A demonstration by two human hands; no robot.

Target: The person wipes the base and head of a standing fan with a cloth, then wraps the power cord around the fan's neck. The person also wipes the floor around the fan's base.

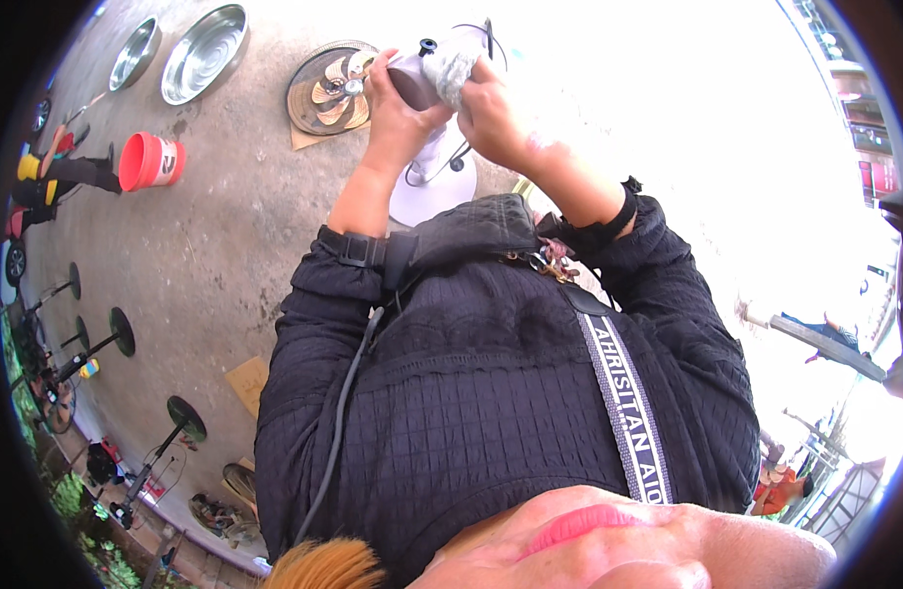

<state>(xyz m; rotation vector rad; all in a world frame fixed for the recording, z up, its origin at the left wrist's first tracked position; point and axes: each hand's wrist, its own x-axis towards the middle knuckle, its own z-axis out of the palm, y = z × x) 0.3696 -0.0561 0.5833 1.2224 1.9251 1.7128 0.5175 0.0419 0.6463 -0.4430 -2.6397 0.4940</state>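
Note:
A white pedestal fan's motor housing point(406, 62), with a black knob point(426, 47) on top, is between my hands. My left hand point(404, 114) grips its rounded near end, with the thumb on the right and the fingers on the left. My right hand point(488, 110) holds a bunched grey-white cloth point(449, 76) against the housing's side. Below them, the fan's round white base point(433, 197) rests on the concrete floor, with a dark cord looping beside its pole. Glare washes out the housing's far end.
A fan grille with beige blades point(341, 92) lies on cardboard to the left. Farther left are a red bucket point(151, 162), two metal basins point(205, 55) and a person point(69, 173). Several black fan stands point(120, 333) lie toward the lower left. A black bag point(481, 232) hangs at my front.

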